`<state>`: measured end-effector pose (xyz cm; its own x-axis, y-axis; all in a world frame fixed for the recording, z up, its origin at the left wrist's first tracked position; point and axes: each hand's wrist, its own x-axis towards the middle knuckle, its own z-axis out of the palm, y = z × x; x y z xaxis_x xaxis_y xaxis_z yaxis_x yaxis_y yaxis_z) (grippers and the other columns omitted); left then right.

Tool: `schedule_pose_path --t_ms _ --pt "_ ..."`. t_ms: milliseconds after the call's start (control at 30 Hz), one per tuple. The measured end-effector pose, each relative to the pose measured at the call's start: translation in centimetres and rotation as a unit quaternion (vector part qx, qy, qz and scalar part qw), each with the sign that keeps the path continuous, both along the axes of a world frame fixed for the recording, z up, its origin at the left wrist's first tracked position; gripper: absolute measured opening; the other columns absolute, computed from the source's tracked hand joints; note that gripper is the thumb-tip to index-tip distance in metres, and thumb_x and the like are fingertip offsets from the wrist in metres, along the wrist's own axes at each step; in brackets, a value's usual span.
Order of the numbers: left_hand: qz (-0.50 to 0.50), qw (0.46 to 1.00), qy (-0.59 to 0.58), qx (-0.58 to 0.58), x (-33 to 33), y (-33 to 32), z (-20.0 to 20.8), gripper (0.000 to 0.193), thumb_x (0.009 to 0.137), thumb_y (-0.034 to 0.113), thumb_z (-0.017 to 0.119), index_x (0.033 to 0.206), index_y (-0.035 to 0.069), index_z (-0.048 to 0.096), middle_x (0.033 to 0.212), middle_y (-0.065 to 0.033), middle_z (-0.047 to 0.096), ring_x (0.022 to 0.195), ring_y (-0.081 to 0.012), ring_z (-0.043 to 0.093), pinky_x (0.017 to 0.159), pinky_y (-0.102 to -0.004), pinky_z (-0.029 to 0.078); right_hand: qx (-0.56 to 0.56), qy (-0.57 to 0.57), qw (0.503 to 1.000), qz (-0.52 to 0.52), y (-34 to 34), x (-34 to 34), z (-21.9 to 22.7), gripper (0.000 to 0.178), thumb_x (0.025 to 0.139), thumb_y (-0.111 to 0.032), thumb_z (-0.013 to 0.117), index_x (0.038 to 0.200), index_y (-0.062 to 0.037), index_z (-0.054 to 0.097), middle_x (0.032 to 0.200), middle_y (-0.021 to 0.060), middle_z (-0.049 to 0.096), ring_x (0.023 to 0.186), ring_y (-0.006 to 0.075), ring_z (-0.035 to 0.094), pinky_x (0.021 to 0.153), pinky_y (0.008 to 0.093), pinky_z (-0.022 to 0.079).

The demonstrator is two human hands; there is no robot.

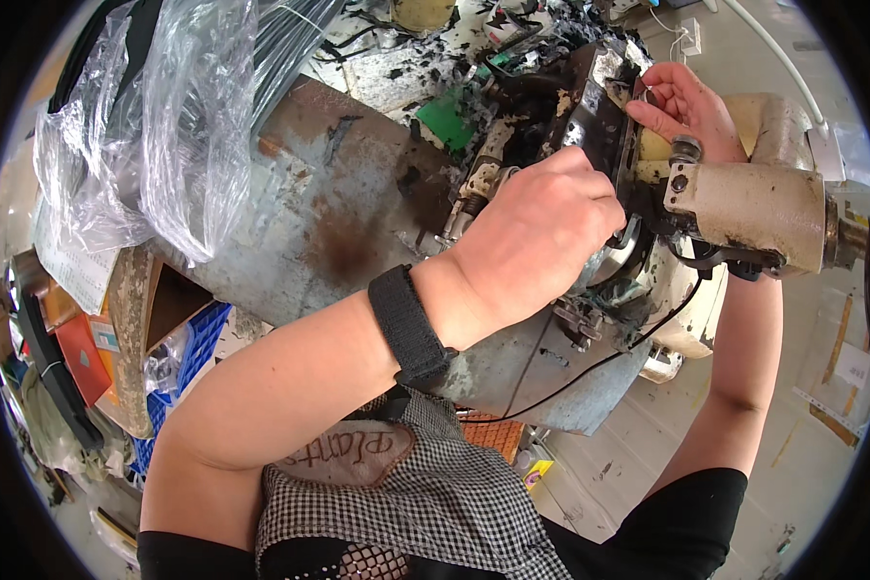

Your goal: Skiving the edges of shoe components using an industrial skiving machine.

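My left hand [556, 222], a black band [408, 324] round its wrist, is closed with its knuckles up over the middle of a dark, greasy machine [590, 121]. Its fingertips, and whatever they grip, are hidden beneath the hand. Beyond the machine's beige arm [744, 215], my right hand [691, 108] has thumb and forefinger brought together at the machine's far right edge. A small dark round bit shows at those fingertips, too small to name. Below my left hand sits a shiny curved metal part [617, 253].
A worn metal tabletop [309, 208] spreads to the left, with clear plastic bags [198, 126] at its far left. Black scraps and a green piece [447, 118] lie behind the machine. A thin black cable [590, 367] loops along the front. A blue crate [188, 358] stands below left.
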<state>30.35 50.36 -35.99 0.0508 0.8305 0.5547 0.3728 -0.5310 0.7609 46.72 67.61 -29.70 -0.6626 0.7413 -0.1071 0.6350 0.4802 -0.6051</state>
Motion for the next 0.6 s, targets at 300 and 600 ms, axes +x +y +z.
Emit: schedule_pose_path --t_ms 300,600 --pt "0.004 1.0 0.009 0.001 0.02 0.0 0.06 0.014 0.073 -0.002 0.069 0.086 0.002 0.07 0.087 -0.007 0.068 0.086 -0.0253 0.062 0.072 -0.034 0.053 -0.01 0.005 1.0 -0.002 0.33 0.16 -0.28 0.031 0.085 -0.019 0.076 0.1 -0.001 0.056 0.069 -0.0038 0.043 0.062 0.0047 0.038 0.052 0.023 0.033" --pt "0.002 1.0 -0.001 0.003 -0.01 -0.01 -0.04 0.014 0.072 -0.002 0.07 0.086 0.003 0.07 0.087 -0.007 0.068 0.085 -0.0256 0.062 0.072 -0.0346 0.054 0.002 -0.017 1.0 0.008 0.31 0.04 0.03 0.033 0.085 -0.02 0.077 0.101 -0.0014 0.055 0.068 -0.0039 0.041 0.062 0.0055 0.036 0.053 0.0237 0.033"
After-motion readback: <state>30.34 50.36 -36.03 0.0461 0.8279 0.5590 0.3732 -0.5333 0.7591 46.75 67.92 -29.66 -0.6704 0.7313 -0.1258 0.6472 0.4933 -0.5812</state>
